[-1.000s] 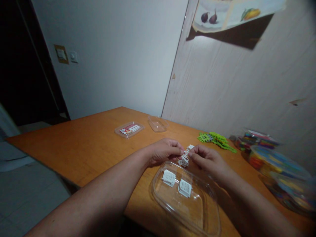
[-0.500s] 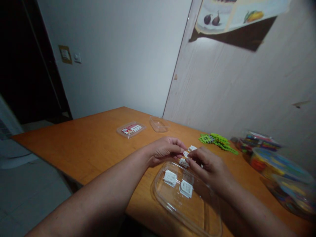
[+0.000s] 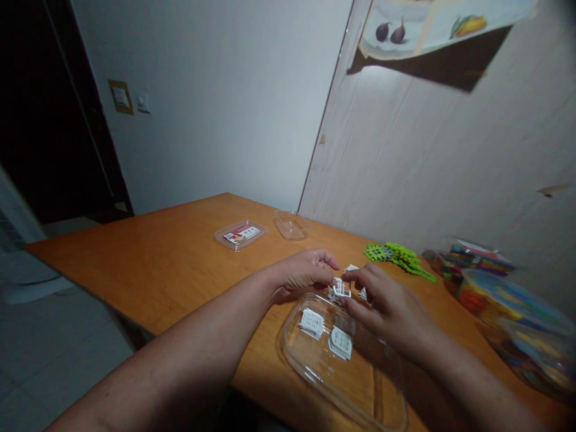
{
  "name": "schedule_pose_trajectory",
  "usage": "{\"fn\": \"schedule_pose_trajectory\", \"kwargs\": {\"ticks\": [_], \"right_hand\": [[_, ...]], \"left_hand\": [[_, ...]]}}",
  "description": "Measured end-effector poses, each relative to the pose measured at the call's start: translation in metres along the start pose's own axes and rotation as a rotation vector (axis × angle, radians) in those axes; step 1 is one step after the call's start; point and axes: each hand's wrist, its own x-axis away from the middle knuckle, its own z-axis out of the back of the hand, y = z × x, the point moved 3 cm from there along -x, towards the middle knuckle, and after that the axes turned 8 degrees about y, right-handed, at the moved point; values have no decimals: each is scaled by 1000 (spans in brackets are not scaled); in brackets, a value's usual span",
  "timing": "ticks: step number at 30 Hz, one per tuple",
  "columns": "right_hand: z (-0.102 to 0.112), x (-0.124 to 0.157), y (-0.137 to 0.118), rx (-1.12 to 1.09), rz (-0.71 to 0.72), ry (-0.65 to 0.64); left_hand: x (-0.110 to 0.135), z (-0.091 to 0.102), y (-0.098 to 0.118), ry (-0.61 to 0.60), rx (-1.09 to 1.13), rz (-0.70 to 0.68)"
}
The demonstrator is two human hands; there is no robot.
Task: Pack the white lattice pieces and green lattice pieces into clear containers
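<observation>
A small white plastic piece with a grid of slots (image 3: 342, 288) is held between my two hands, above the far end of a clear plastic tray (image 3: 310, 381). My left hand (image 3: 306, 273) pinches its left edge, with the fingertips partly hidden. From the other side, the thumb and forefinger of my right hand (image 3: 380, 297) close around it. Two little piles of similar white pieces, a left pile (image 3: 312, 323) and a right pile (image 3: 341, 343), lie in the tray. More white pieces (image 3: 351, 268) show beyond and under my fingers, mostly covered.
Farther back on the wooden table (image 3: 180, 258) lie a labelled clear lid (image 3: 240, 234) and a clear plastic box (image 3: 292, 225). Bright green toothed plastic pieces (image 3: 400, 261) rest near the wall. Round tubs with colourful contents (image 3: 508, 306) line the right side.
The white piece between my hands has turned, so its slotted face now shows. My fingers have shifted slightly around it; the tray and piles stay put.
</observation>
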Motion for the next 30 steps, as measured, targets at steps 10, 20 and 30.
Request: {"fn": "schedule_pose_trajectory", "kwargs": {"ticks": [10,20,30], "right_hand": [[22,7,-5,-15,20,-13],[15,32,-40,197,89,-224],[5,34,-31,284,96,-250]], "left_hand": [[-2,1,6,83,-48,-15],[-2,3,0,85,-133,6],[-3,3,-1,61,-185,-5]]}}
